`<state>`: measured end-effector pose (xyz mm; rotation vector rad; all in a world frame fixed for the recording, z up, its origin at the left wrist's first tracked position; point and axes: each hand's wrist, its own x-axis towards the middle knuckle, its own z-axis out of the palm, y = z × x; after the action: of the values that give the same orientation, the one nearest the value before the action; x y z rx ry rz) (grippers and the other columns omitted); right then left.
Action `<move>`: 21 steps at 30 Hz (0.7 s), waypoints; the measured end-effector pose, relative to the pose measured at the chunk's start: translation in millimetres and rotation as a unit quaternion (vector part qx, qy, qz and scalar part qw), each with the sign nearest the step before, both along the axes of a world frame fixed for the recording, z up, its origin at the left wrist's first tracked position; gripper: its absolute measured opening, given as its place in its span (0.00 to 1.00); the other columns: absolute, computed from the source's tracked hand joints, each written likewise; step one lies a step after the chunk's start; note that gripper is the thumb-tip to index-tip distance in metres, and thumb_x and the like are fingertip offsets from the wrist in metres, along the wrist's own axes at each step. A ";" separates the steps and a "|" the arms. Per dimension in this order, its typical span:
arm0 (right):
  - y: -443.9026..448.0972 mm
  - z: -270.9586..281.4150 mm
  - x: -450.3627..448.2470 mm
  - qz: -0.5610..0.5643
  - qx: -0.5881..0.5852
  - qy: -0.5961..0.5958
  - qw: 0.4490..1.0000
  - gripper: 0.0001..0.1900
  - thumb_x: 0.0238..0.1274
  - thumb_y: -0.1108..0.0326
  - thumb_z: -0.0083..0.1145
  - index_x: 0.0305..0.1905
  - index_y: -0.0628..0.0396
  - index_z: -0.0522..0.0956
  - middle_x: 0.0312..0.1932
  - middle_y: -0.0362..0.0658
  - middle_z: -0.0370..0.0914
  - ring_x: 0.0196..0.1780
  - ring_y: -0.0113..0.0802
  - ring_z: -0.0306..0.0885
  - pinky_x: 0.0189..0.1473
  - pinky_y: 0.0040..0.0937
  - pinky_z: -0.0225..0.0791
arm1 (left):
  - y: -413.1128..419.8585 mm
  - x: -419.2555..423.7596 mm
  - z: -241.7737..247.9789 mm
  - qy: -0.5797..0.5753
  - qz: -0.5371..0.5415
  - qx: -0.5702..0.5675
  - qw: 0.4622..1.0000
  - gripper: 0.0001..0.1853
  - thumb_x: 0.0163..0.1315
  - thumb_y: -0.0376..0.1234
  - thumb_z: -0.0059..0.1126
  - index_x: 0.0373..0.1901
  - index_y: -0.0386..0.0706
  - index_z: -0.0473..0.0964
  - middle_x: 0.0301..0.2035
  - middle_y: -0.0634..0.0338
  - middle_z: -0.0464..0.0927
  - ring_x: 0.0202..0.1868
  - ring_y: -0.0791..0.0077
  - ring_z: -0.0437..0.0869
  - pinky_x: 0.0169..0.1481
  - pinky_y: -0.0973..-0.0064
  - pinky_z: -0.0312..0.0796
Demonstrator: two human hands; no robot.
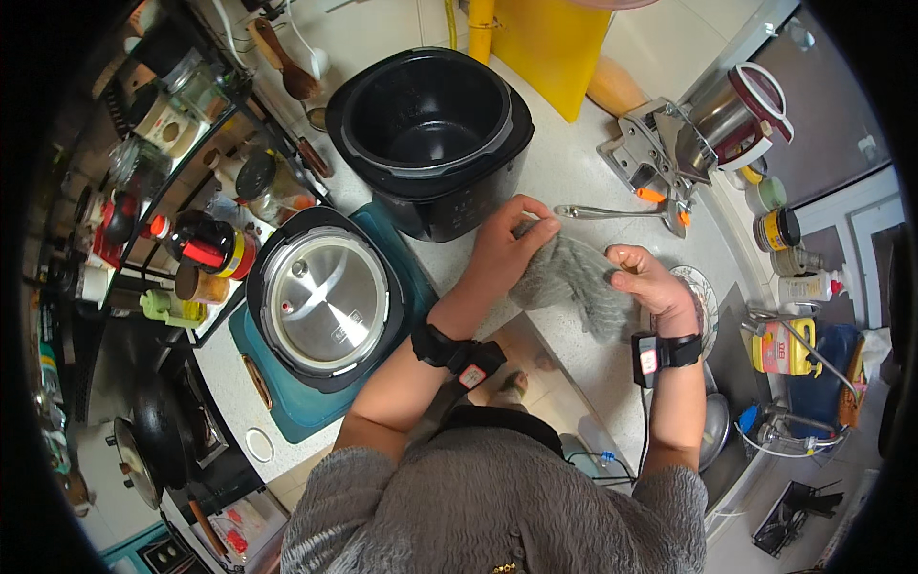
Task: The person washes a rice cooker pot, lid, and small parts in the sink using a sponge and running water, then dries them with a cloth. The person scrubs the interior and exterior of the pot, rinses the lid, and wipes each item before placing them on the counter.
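Between my two hands hangs a grey-green cleaning cloth (574, 276), its lower end drooping over the counter's front edge. My left hand (513, 237) pinches its upper left corner between thumb and fingers. On the other side, my right hand (649, 283) grips the cloth's right edge. Just beyond my left hand stands a black electric pressure cooker (437, 179) without its lid, and its dark inner pot (430, 115) shows inside. The detached lid (326, 298) lies with its metal underside up on a teal cutting board (287, 409), left of my left forearm.
A metal ladle (609, 212) lies beyond the cloth, near a metal rack (652, 140). A patterned plate (706, 301) sits partly behind my right wrist. Bottles and jars fill the shelf (172, 161) at left, above a stove with a black wok (154, 430). The sink faucet (789, 423) is at right.
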<state>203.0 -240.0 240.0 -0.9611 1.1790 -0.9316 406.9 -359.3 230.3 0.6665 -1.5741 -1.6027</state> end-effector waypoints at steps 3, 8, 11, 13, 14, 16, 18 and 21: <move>-10.3 10.5 -7.8 0.003 0.041 0.129 0.991 0.12 0.51 0.60 0.66 0.29 0.55 0.75 0.29 0.28 0.71 0.34 0.16 0.65 0.38 0.16 0.59 | -14.4 10.0 -4.2 -0.034 0.009 0.020 0.999 0.07 0.57 0.32 0.59 0.35 0.41 0.73 0.31 0.66 0.75 0.35 0.82 0.73 0.43 0.83 0.66; -35.3 35.5 -19.4 -0.003 0.042 0.122 0.992 0.20 0.54 0.59 0.63 0.46 0.59 0.72 0.37 0.34 0.73 0.39 0.19 0.69 0.43 0.19 0.63 | -28.1 16.1 3.7 -0.095 0.050 -0.108 0.988 0.12 0.52 0.30 0.62 0.39 0.42 0.74 0.35 0.64 0.76 0.35 0.80 0.74 0.44 0.83 0.66; -48.9 39.0 -22.0 -0.140 -0.130 -0.106 0.976 0.20 0.56 0.60 0.60 0.50 0.60 0.70 0.42 0.38 0.75 0.44 0.23 0.71 0.47 0.23 0.65 | -26.1 15.9 10.9 -0.128 0.083 -0.228 0.962 0.12 0.51 0.29 0.61 0.38 0.42 0.74 0.37 0.59 0.76 0.34 0.72 0.76 0.42 0.79 0.68; -71.7 33.3 -20.2 -0.248 -0.149 -0.143 0.947 0.20 0.57 0.63 0.58 0.52 0.60 0.70 0.44 0.39 0.75 0.46 0.26 0.73 0.50 0.25 0.65 | -24.5 19.3 15.6 -0.130 0.121 -0.232 0.956 0.12 0.50 0.27 0.61 0.38 0.42 0.75 0.38 0.58 0.76 0.33 0.71 0.77 0.39 0.77 0.69; -90.1 30.2 -19.4 -0.257 -0.184 -0.176 0.932 0.19 0.58 0.64 0.57 0.52 0.60 0.70 0.46 0.40 0.75 0.47 0.28 0.74 0.51 0.26 0.66 | -25.0 22.9 17.8 -0.136 0.150 -0.208 0.957 0.12 0.49 0.26 0.62 0.37 0.42 0.76 0.38 0.59 0.76 0.32 0.73 0.76 0.37 0.79 0.69; -136.5 27.2 -18.0 -0.234 -0.233 -0.123 0.936 0.18 0.62 0.65 0.52 0.54 0.59 0.70 0.47 0.40 0.75 0.48 0.29 0.73 0.51 0.29 0.66 | -29.9 30.0 20.6 -0.171 0.198 -0.190 0.946 0.13 0.48 0.24 0.62 0.37 0.42 0.77 0.38 0.59 0.77 0.30 0.75 0.76 0.34 0.80 0.69; -187.7 21.4 -7.2 -0.268 -0.223 0.255 0.902 0.15 0.62 0.67 0.50 0.52 0.59 0.73 0.43 0.43 0.77 0.45 0.36 0.75 0.48 0.30 0.67 | -36.2 36.1 20.3 -0.216 0.245 -0.211 0.921 0.13 0.47 0.24 0.62 0.37 0.42 0.77 0.37 0.59 0.77 0.28 0.73 0.76 0.31 0.79 0.69; -225.6 14.3 14.7 -0.149 -0.399 0.528 0.734 0.10 0.59 0.71 0.49 0.44 0.61 0.75 0.36 0.48 0.75 0.40 0.47 0.74 0.43 0.34 0.68 | -43.0 38.0 13.1 -0.264 0.249 -0.345 0.866 0.12 0.48 0.24 0.62 0.36 0.42 0.78 0.32 0.58 0.77 0.25 0.71 0.75 0.32 0.78 0.68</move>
<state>217.7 -465.6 254.3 -2.2438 1.9648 -1.2115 444.9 -402.3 243.3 1.0353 -1.9804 -0.4159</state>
